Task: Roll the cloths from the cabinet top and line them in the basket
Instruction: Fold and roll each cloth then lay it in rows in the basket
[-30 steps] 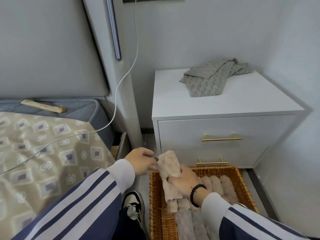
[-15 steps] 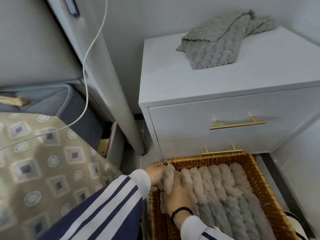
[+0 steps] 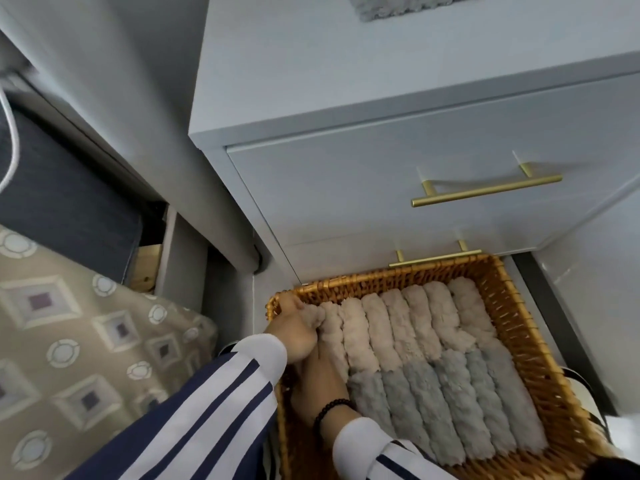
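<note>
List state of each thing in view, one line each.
Beige rolled cloth: held at the basket's left end by both hands.
Left hand: grips the roll's far end.
Right hand: in the basket beside the roll, grip unclear.
Basket: lined with beige and grey rolls.
Grey cloth: unrolled on cabinet top.
Upper drawer: closed.

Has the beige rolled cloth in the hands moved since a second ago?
Yes. The beige rolled cloth went down from above the wicker basket's rim into its left end, beside the other rolls.

A patterned bedspread (image 3: 79, 341) lies beside a white cable (image 3: 10, 147).
</note>
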